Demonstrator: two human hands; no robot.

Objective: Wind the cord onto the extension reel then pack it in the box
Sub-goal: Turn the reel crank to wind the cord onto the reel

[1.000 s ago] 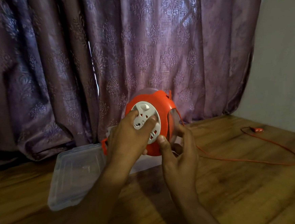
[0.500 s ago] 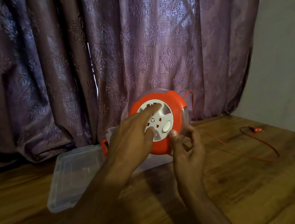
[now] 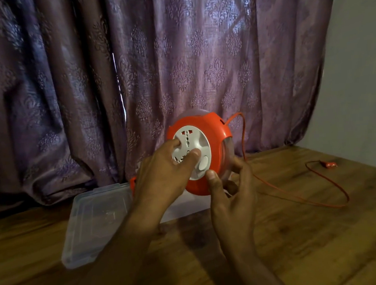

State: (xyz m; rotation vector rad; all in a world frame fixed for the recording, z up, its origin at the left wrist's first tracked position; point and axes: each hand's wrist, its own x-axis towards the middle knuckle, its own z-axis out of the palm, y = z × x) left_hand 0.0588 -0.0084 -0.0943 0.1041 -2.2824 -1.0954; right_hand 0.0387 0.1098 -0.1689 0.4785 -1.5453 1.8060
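Nearest to us, both forearms reach forward over the wooden table (image 3: 302,234). Our right hand (image 3: 230,197) curls its grip round the lower right edge of the extension reel (image 3: 209,140), thumb on the orange front rim and fingers behind the clear housing, holding it upright above the table. Our left hand (image 3: 163,178) presses two fingertips into the white socket face (image 3: 194,146), where we judge it turns the drum. If those fingertips slip out of the recesses, the turn is lost and the reel may twist in the right hand's hold. Just left of the reel and behind our left arm lies the clear plastic box (image 3: 96,219), flat on the table; part of it is hidden, so we cannot tell lid from base. Farther right, the red cord (image 3: 304,197) leaves the top of the reel, drops and loops across the table to its plug (image 3: 330,165). That slack could kink, or the plug could drag and catch.
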